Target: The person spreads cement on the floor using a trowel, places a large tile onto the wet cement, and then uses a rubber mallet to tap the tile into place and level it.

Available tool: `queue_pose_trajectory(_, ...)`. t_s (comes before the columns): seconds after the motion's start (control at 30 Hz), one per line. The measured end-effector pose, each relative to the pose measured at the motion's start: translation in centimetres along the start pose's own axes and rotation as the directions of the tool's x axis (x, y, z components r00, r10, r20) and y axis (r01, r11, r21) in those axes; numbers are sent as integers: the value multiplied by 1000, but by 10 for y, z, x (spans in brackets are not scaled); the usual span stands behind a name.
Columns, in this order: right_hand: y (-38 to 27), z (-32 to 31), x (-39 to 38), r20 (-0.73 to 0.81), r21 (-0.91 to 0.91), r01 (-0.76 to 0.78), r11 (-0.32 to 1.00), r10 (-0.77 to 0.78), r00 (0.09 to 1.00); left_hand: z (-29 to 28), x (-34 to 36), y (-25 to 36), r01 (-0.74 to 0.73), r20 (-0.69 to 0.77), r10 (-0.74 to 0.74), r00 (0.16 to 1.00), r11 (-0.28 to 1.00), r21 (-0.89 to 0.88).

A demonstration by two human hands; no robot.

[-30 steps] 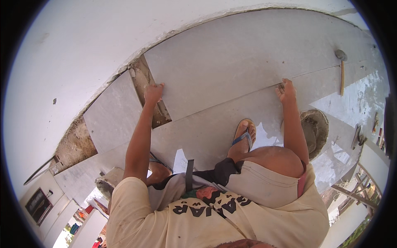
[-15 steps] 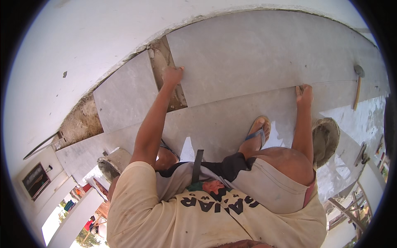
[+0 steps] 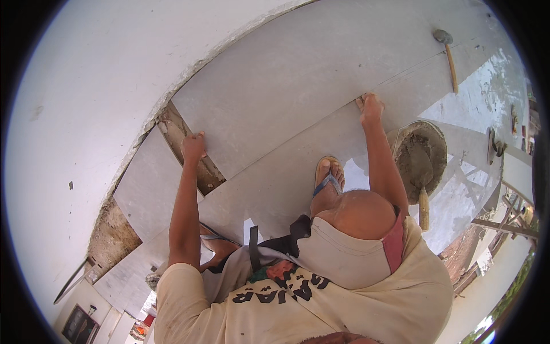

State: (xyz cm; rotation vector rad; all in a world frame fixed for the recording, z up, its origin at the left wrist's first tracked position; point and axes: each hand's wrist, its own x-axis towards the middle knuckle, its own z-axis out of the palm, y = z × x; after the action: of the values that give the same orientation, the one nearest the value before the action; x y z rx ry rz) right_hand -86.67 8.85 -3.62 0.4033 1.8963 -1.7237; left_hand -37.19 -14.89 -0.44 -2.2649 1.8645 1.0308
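Note:
A large grey floor tile [image 3: 269, 86] lies along the foot of the white wall. My left hand [image 3: 193, 146] is closed around its short left edge, with fingers in the open gap [image 3: 211, 176] that shows rough mortar. My right hand [image 3: 371, 108] grips the same tile's near long edge with curled fingertips, at the seam with the row closer to me. Left of the gap sits a smaller grey tile [image 3: 150, 180]. What the fingertips touch beneath the edges is hidden.
A bucket of wet mortar [image 3: 412, 152] with a wooden-handled trowel [image 3: 423, 209] stands right of my knee. A mallet [image 3: 444, 37] lies on the tiles at far right. Bare rough ground [image 3: 113, 232] shows at left. My sandalled foot [image 3: 329, 175] rests on the near tiles.
My view has turned, so the wall and tiles appear rotated and the mortar bucket with its trowel shows more fully. Both hands keep to the same tile edges.

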Motion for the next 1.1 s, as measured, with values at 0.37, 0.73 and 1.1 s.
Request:
queue_pose_trajectory(0.37,54,-43,-6,-44,-337,363,869,-400,915,13,-33,102,-315,57,352,934,740,594)
queue_pose_trajectory(0.73,16,-116,-65,341,-737,571,362,-530,776,130,-143,187,-825,356,753,553,437,357)
queue_pose_trajectory(1.1,1,-209,-38,440,-809,577,110,-537,720,169,-153,198,-804,370,731,573,412,429)
